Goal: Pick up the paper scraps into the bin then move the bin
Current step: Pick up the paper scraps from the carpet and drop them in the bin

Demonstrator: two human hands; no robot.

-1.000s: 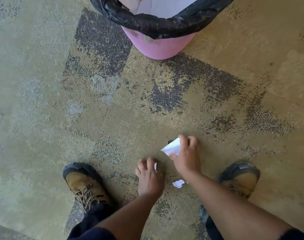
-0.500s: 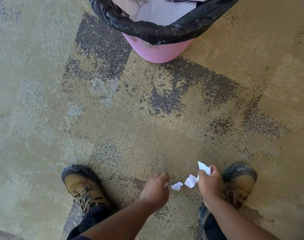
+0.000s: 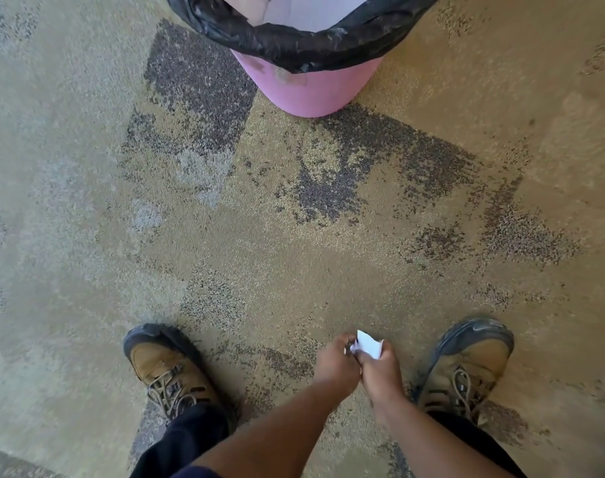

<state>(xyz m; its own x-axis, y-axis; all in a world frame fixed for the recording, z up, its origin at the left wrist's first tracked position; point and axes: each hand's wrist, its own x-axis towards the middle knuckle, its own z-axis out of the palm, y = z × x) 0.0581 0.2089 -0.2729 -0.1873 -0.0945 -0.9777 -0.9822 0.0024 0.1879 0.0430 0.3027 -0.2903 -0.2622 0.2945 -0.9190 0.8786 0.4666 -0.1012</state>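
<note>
The scraps (image 3: 369, 343) are thin, limp white paper, near weightless and easily dropped, so I pinch them between both grips, right hand (image 3: 380, 369) curled under them and left hand (image 3: 335, 362) closing on their edge, low between my boots (image 3: 466, 363). The bin (image 3: 311, 88) stands well ahead on the carpet (image 3: 87, 236), looks light, and I judge its lined rim the best hold.

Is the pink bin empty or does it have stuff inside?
Not empty. The bin stands upright, and pale paper shows inside its black bag. How full it is cannot be told.
</note>
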